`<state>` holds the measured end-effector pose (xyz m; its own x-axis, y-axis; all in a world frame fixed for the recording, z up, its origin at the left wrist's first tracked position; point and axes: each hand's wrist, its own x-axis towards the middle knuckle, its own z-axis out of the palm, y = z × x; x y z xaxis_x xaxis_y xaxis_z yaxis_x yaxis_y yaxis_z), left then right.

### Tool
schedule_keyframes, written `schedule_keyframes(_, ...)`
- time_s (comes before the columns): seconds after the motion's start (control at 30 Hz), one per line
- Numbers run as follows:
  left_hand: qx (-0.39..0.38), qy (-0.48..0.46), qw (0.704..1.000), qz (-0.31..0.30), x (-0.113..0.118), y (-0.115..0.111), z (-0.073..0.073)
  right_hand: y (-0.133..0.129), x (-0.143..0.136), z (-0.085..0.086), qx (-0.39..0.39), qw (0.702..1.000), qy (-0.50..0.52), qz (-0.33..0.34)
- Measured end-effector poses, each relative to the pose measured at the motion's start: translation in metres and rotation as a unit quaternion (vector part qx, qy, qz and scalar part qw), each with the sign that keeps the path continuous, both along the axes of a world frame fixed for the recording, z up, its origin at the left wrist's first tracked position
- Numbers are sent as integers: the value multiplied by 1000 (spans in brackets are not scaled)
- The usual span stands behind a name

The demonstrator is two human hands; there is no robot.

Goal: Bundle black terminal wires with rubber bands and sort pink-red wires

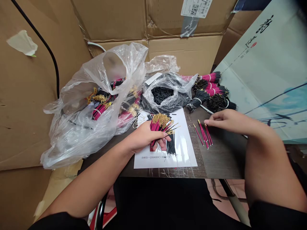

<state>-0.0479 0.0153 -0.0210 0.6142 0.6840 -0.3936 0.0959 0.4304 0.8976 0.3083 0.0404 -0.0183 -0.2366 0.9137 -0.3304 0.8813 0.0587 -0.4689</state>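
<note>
My left hand [148,135] is wrapped round a fanned bundle of red and black wires [161,123] with gold tips, above a white printed sheet [187,156]. Beside its fingers, black wires [171,143] lie on the sheet. To the right, several loose red wires [203,134] with gold and silver ends lie on the dark table [220,159]. My right hand [219,120] has its thumb and forefinger pinched together at the gold end of the rightmost loose wire; the other fingers are partly hidden.
A large clear bag [81,134] with wire bundles stands at left. Behind the sheet, an open bag [146,100] holds small black tubes [161,94]. Tied wire bundles [214,91] lie at back right. Cardboard [187,52] and a pale printed panel [263,73] border the table.
</note>
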Motion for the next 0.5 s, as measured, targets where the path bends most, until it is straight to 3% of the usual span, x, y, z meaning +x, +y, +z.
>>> schedule_keyframes(0.07,-2,1,1000,2,0,0,0,-3,-9,2,51,998,15,-32)
schedule_keyframes(0.17,-7,2,1000,10,1,-1,0,-13,-38,7,105,984,133,-55)
schedule_keyframes(0.27,-9,3,1000,13,2,-1,0,-28,-78,8,54,959,277,-31)
schedule_keyframes(0.33,-8,4,1000,11,2,-1,0,-37,-102,7,43,954,296,-1)
schedule_keyframes(0.5,-10,10,1000,8,2,0,0,-48,-127,-2,130,952,278,8)
